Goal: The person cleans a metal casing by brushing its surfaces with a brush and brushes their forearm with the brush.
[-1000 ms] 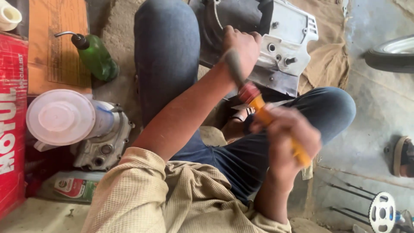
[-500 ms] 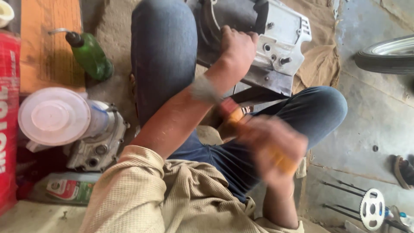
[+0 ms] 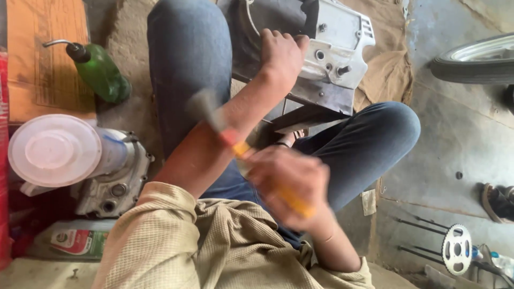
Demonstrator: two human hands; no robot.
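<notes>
My left hand (image 3: 281, 53) rests on top of a grey metal engine casing (image 3: 337, 48) that stands between my knees, gripping its edge. My right hand (image 3: 289, 182) is closed around the yellow and orange handle of a hammer (image 3: 238, 147). The hammer's head is blurred with motion, out over my left forearm and well short of the casing. Both legs are in blue jeans and the sleeves are beige.
A green spouted bottle (image 3: 101, 72) lies on the ground at the left beside brown cardboard (image 3: 43, 59). A white plastic tub (image 3: 53, 150) sits against another engine part (image 3: 115, 187). At the right are a tyre (image 3: 476, 59), a sprocket (image 3: 456, 249) and a sandal (image 3: 498, 200).
The hammer head was up by my left hand at the casing. It has swung back and to the left, away from the casing, while my left hand stayed put.
</notes>
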